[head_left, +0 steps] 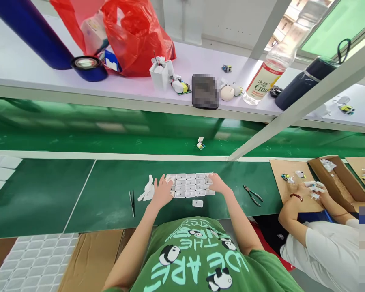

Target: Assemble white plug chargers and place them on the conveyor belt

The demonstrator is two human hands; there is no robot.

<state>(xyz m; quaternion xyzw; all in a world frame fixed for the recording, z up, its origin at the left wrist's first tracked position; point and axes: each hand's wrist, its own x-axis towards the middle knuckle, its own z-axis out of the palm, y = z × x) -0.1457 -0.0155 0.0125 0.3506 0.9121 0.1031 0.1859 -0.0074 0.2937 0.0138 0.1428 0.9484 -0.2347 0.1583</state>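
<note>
Rows of small white plastic cases [190, 188] lie packed together as a block on the green bench in front of me. My left hand [162, 191] is curled against the block's left end, its fingers over the outer cases. At the opposite end my right hand [218, 183] grips the right edge the same way. One loose white case [197, 203] lies just below the block. To the left of my left hand are crumpled white gloves or cloth [147, 190]. Tweezers [132, 203] lie farther left, and cutting pliers [253, 195] with green handles to the right.
A co-worker's hands [314, 190] hold white parts beside a cardboard box [340, 182]. White cases [33, 263] fill a carton at lower left; others [0, 174] sit on the bench. The shelf [124, 87] above holds a red bag [134, 40], bottle [263, 79] and flask [307, 83].
</note>
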